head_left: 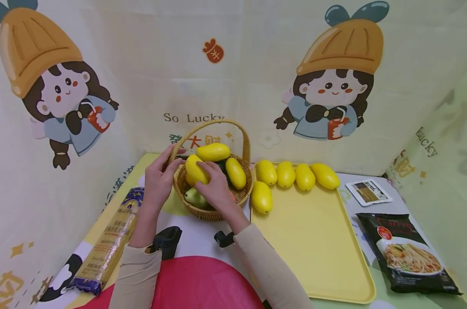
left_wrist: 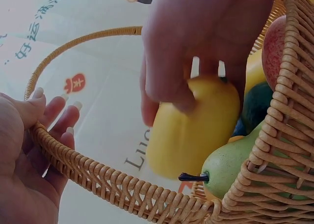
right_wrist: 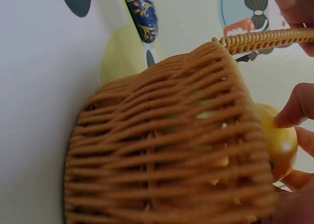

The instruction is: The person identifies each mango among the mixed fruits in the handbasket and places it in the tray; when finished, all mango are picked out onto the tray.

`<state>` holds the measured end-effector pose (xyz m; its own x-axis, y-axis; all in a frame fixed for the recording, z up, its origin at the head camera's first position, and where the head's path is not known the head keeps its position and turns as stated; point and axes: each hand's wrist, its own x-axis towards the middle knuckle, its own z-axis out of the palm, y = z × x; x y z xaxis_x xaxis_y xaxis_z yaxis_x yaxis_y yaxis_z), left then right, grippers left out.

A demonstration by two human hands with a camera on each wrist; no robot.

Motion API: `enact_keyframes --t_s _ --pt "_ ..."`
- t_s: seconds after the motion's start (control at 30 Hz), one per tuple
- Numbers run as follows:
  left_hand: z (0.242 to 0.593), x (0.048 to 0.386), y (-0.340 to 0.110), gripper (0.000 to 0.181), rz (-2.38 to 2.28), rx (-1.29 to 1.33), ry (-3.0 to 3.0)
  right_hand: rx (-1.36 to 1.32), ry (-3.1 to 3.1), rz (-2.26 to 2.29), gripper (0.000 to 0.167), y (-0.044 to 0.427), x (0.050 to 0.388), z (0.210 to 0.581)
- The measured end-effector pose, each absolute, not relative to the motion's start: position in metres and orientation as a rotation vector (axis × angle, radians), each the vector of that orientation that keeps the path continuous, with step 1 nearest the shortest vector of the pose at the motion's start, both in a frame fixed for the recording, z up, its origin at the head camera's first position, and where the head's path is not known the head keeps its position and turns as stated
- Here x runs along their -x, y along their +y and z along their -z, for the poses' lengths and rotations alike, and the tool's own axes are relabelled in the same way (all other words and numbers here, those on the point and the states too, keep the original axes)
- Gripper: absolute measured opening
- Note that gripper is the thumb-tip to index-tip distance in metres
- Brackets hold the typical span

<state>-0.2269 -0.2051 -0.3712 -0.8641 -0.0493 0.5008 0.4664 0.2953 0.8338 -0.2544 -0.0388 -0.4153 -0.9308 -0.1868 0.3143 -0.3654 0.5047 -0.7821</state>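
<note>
The right hand pinches a yellow mango between thumb and fingers, just above the rim of a wicker basket. The left hand is at the left side of the basket's handle, which in the left wrist view passes between its thumb and fingers. Two more mangoes, one at the back and one at the right, lie in the basket. A green pear with a dark stem, a reddish fruit and a dark green fruit share it, partly hidden.
Right of the basket, a yellow tray bears several mangoes along its back and left edges. A pasta packet lies at the left. A white-edged pack and a black noodle bag lie right of the tray.
</note>
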Motion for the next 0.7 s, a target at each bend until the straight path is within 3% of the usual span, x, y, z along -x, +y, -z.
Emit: enact_keyframes --t_s 0.7 --pt "0.371 0.226 -0.204 0.044 1.578 0.331 -2.146 -0.376 -2.46 -1.473 0.06 0.028 0.233 0.415"
